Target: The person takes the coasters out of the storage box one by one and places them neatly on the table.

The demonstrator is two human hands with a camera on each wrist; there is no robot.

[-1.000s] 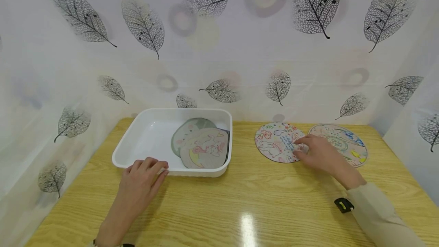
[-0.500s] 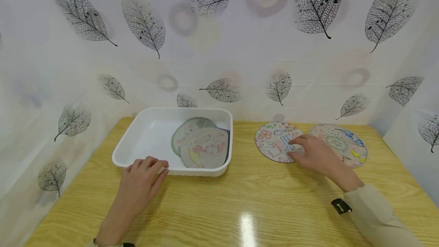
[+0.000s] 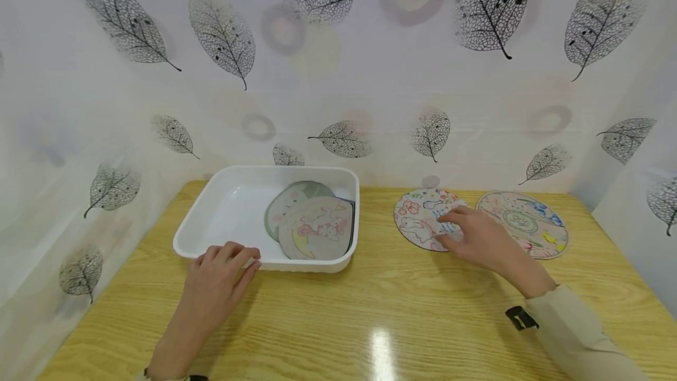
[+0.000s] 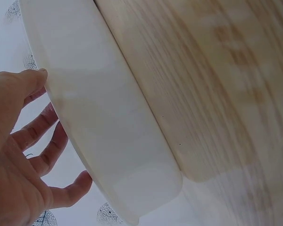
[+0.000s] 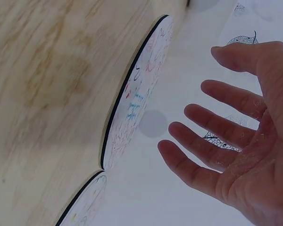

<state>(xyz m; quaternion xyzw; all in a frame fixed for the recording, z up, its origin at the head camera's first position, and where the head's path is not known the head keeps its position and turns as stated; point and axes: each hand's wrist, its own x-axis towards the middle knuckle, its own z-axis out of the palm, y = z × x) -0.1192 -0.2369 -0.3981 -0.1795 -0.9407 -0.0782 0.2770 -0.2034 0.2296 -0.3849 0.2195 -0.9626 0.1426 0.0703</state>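
My left hand [image 3: 222, 272] rests on the near rim of a white plastic tray [image 3: 227, 216]; in the left wrist view its thumb and fingertips touch the rim, spread along it. My right hand [image 3: 478, 240] hovers above a round mouse pad [image 3: 415, 228] with pink and red drawings, fingers loosely bent and apart from it. The right wrist view shows that mouse pad [image 5: 137, 99] lying flat with a black edge, and nothing in the hand [image 5: 236, 132]. A second floral mouse pad [image 3: 550, 234] lies to its right, partly hidden by the right hand.
Inside the tray's right side overlap a green pad [image 3: 285, 204] and a pale pad [image 3: 317, 234] with a moon and cartoon figures; a dark blue edge shows beneath. The wooden table [image 3: 317, 322] meets a leaf-patterned cloth [image 3: 370, 75] at the back.
My right hand has shifted slightly left over the nearer mouse pad, uncovering more of the floral one. The left hand stays in place on the tray rim.
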